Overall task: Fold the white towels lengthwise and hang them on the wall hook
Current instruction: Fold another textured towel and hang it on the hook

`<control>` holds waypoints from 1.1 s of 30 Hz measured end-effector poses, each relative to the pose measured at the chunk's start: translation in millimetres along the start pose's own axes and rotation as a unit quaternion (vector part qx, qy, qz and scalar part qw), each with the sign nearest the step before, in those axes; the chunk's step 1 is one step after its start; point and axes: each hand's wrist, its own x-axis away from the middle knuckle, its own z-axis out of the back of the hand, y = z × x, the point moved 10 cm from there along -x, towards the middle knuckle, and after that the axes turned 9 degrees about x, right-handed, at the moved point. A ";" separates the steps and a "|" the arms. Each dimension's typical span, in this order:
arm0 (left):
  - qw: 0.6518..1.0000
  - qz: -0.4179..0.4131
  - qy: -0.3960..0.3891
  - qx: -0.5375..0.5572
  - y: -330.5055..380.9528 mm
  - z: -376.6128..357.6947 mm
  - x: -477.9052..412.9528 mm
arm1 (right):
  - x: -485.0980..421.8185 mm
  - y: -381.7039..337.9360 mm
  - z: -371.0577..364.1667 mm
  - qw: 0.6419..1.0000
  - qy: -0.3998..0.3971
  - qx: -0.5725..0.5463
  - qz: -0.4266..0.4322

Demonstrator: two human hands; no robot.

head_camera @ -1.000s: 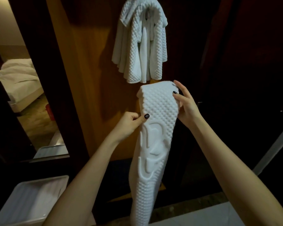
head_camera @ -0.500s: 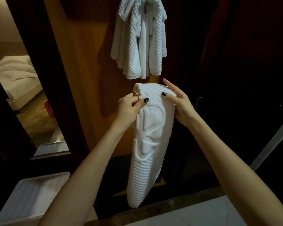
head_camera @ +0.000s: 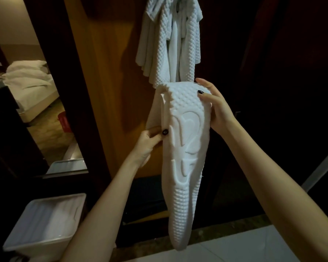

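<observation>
- Held towel (head_camera: 184, 140): white, with a waffle texture and a raised embossed motif across its middle. It is folded into a long narrow strip and hangs straight down from both hands in front of the wooden wall panel (head_camera: 106, 72). Its top fold sits just below the hung towels; whether they touch cannot be told. Its lower tip reaches down to the pale surface (head_camera: 235, 246) at the bottom edge of the view.
- Left hand (head_camera: 150, 140): pinches the strip's left edge partway down. The thumb, with a dark nail, lies on the front and the curled fingers are behind the loose inner layer.
- Right hand (head_camera: 214, 108): grips the top right corner of the strip. The thumb, with a dark nail, is pressed on the front face and the fingers are wrapped behind.
- Hung towels (head_camera: 169, 40): several white waffle towels draped in a bunch high on the panel. Their hook is hidden under the cloth.
- White plastic bin (head_camera: 44, 220): rectangular, at lower left beneath the left forearm.
- Bed (head_camera: 30, 80): white bedding, seen far left beyond the dark frame.
- Red object (head_camera: 63, 121): on the floor near the bed; too small to identify.
</observation>
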 end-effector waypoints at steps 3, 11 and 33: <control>0.999 0.001 -0.038 -0.030 -0.3 -5.3 0.2 | -2.6 -4.4 5.2 1.000 0.005 -0.012 -0.002; 0.901 -0.238 0.090 -0.351 29.5 -5.8 23.5 | -13.8 4.7 27.0 0.998 0.053 -0.044 -0.002; 0.976 0.086 -0.010 -0.202 -90.7 -4.0 20.7 | -16.8 -10.5 69.0 0.995 0.094 -0.007 0.024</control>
